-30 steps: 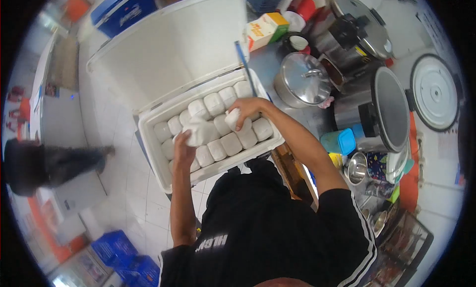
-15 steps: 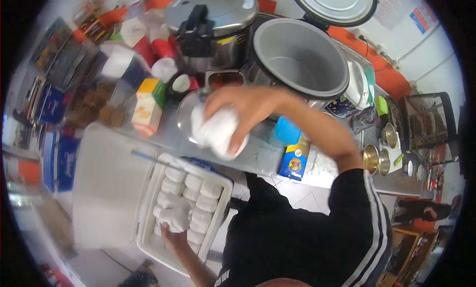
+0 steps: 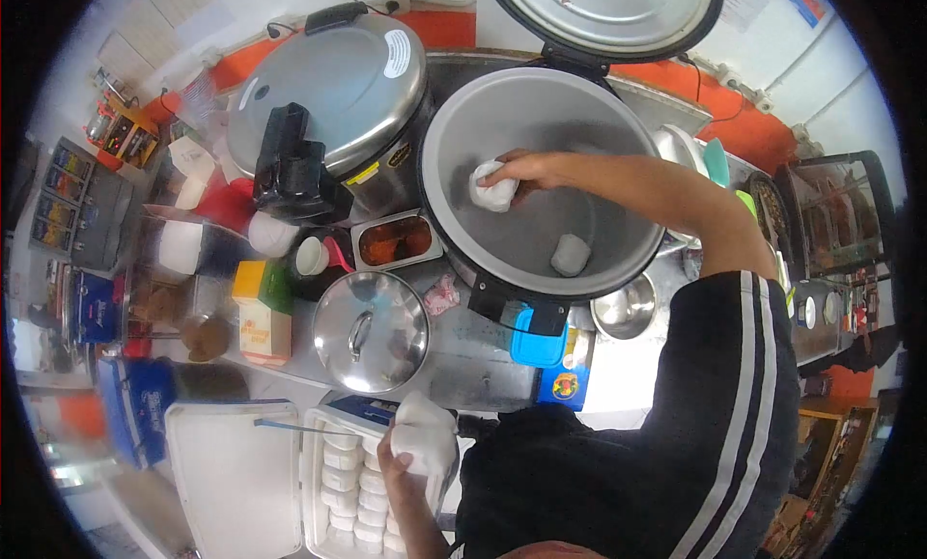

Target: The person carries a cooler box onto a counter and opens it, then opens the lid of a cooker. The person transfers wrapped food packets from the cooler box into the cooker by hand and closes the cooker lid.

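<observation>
My right hand (image 3: 529, 169) reaches into the grey inner pot (image 3: 454, 134) of a large open cooker and grips a white wrapped bundle (image 3: 492, 187). A second white wrapped bundle (image 3: 571, 255) lies on the pot's bottom, near its lower right wall. My left hand (image 3: 398, 464) is closed around white wrapped bundles (image 3: 425, 432), perhaps two, above the cooler's right side. Below it stands a white open cooler (image 3: 311, 491) with rows of similar bundles inside; the left hand and its load hide part of it.
A closed steel cooker (image 3: 328, 86) stands left of the pot. On the steel counter lie a round pot lid (image 3: 372, 351), a pan of red sauce (image 3: 394, 240), a carton (image 3: 263, 313), a blue-lidded container (image 3: 539, 337) and a steel bowl (image 3: 626, 306). The cooler lid (image 3: 232, 482) hangs open leftward.
My right hand has moved from above the counter into the pot, where one bundle now lies. My left hand has risen out of the cooler with white bundles. The view has shifted.
</observation>
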Demonstrator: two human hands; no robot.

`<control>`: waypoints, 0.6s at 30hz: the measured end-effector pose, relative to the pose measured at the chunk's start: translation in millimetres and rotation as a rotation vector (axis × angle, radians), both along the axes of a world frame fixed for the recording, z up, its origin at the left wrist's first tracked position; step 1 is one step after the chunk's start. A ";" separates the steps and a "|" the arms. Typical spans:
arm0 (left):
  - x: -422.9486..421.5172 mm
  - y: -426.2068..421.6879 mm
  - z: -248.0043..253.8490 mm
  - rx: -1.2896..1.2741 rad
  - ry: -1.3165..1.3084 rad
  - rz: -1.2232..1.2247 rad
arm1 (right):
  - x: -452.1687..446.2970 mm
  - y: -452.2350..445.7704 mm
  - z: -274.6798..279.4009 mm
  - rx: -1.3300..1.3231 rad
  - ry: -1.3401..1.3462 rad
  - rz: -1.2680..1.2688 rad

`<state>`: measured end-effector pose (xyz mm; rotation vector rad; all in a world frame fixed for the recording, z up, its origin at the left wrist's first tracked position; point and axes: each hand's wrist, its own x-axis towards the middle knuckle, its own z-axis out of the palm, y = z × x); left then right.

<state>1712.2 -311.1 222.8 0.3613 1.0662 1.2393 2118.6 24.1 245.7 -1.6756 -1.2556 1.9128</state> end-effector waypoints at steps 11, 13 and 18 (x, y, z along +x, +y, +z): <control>15.3 14.1 2.7 -0.009 0.056 -0.264 | 8.9 -9.5 -8.7 -0.129 -0.390 0.269; 17.3 15.3 3.1 0.000 0.096 -0.230 | -4.5 -30.7 -23.7 -0.131 -0.135 -0.098; 16.3 9.4 1.6 0.075 0.069 -0.248 | -22.5 -29.9 -51.0 -0.019 -0.261 -0.178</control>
